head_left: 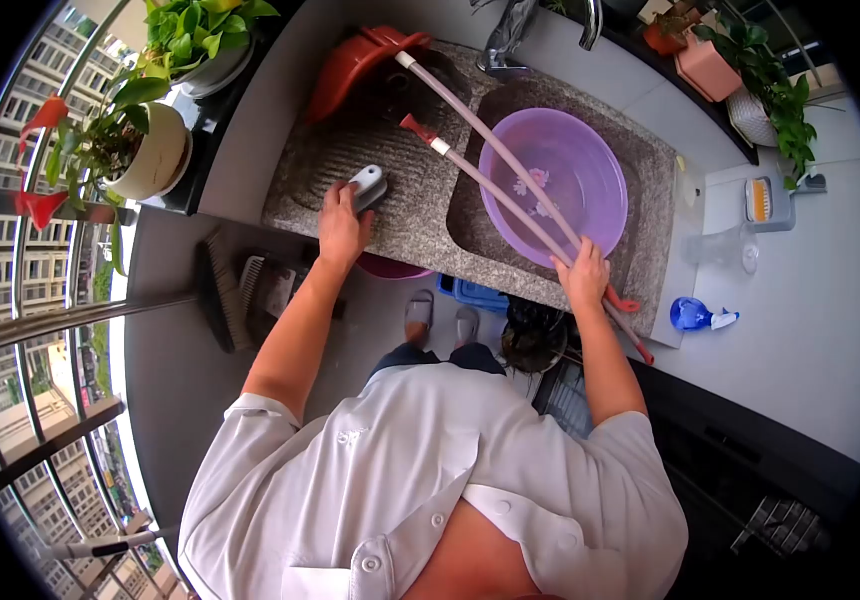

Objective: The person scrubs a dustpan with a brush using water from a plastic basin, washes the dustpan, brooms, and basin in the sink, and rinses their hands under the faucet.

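Left hand (346, 226) curled at brush (369, 187), hold unclear | right hand (583, 276) gripping poles (499, 199), palm hidden

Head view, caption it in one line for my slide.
Right hand gripping two poles slanting over a purple basin, left hand at a brush on the stone sink.

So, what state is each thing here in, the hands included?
Brush: handle up, on or just above the ribbed washboard
Left hand: at the brush, grip unclear
Purple basin: upright in the sink; water unclear
Pink poles: slanting over the purple basin
Right hand: closed on the pink poles
Red dustpan: tilted, at the washboard's far end
Faucet: no running water seen
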`<state>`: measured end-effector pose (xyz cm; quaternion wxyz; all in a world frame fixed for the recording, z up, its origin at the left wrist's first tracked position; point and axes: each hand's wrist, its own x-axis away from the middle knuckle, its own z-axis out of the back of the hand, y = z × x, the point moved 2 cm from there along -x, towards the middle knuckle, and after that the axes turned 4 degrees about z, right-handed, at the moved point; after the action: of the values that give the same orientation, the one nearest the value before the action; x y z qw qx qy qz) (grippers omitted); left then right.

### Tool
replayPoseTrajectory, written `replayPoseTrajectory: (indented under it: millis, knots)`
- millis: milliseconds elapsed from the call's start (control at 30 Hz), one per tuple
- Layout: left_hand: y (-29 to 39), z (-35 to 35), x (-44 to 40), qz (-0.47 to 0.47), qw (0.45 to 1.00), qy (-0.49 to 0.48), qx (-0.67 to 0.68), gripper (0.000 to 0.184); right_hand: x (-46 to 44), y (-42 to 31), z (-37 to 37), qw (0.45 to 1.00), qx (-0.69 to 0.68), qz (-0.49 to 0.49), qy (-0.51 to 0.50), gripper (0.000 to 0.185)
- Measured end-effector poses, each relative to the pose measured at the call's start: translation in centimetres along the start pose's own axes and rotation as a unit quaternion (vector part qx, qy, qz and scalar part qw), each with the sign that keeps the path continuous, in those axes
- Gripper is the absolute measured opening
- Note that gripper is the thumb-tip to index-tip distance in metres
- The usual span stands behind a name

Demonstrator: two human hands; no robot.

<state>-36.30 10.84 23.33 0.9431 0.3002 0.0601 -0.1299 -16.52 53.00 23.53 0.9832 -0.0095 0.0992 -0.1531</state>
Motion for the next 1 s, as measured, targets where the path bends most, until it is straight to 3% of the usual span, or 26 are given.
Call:
replayPoseTrajectory:
  millis: [167,233,367,400,500,533,567,600,633,700,733,800,833,900,933,1000]
  knots:
    - [-1.1,-0.1,-1.1,0.044,0.998,-0.020,0.042,0.062,0.4,0.1,1.3,1.000,-0.014,0.027,-0.005,0.091]
    - [-2.3,-0.8,-1.3,0.024,0.999,-0.021,0.006,0.053,0.6,0.2,2.2,0.999,-0.029,0.021,-0.008,0.095]
    - [-3.3,-1.1,-0.8,0.020,1.000,-0.005,0.008,0.044,1.0,1.4,3.0,0.995,-0.099,-0.011,-0.011,0.095]
    - [-2.6,-0.4,-0.4,0.013,1.000,0.016,0.010,0.041,1.0,1.4,4.0,0.993,-0.117,-0.026,-0.010,0.088]
    - [1.2,1.6,1.5,0.072,0.995,0.058,0.043,0.040,1.0,2.6,5.5,0.978,-0.161,-0.023,0.134,0.077]
    - [3.3,1.5,2.1,0.140,0.980,0.011,0.140,0.039,0.8,2.6,6.8,0.967,-0.183,-0.034,0.174,0.063]
    - [5.7,1.0,2.6,0.207,0.949,-0.032,0.235,0.039,0.5,2.4,7.3,0.952,-0.256,-0.100,0.138,0.059]
    - [8.4,0.0,3.0,0.217,0.898,-0.081,0.374,0.036,0.4,2.0,7.7,0.925,-0.328,-0.164,0.100,0.055]
    - [10.5,-1.8,3.4,0.259,0.827,-0.123,0.483,0.032,0.1,1.5,7.8,0.888,-0.393,-0.229,0.065,0.050]
    - [17.0,-3.6,3.4,0.310,0.747,-0.244,0.535,0.033,-0.2,0.1,4.8,0.765,-0.613,-0.191,0.041,0.056]
    - [21.2,-4.7,3.1,0.265,0.766,-0.263,0.524,0.034,-0.6,-0.6,5.1,0.722,-0.654,-0.227,-0.016,0.070]
    - [26.9,-6.6,2.4,0.157,0.818,-0.318,0.453,0.038,-1.7,-0.4,7.7,0.719,-0.664,-0.204,-0.006,0.087]
    - [29.1,-7.6,1.8,0.050,0.865,-0.317,0.385,0.038,-2.2,0.9,9.4,0.756,-0.622,-0.205,0.002,0.086]
    - [35.2,-7.0,0.3,-0.009,0.874,-0.376,0.309,0.036,-2.9,5.2,12.4,0.815,-0.574,-0.076,0.015,0.087]
    - [36.2,-9.1,-0.2,0.028,0.831,-0.426,0.356,0.038,-2.6,7.1,14.6,0.820,-0.571,-0.045,-0.011,0.081]
    - [39.5,-11.1,-0.8,0.033,0.759,-0.474,0.445,0.038,-2.2,10.9,16.4,0.760,-0.646,-0.062,-0.021,0.074]
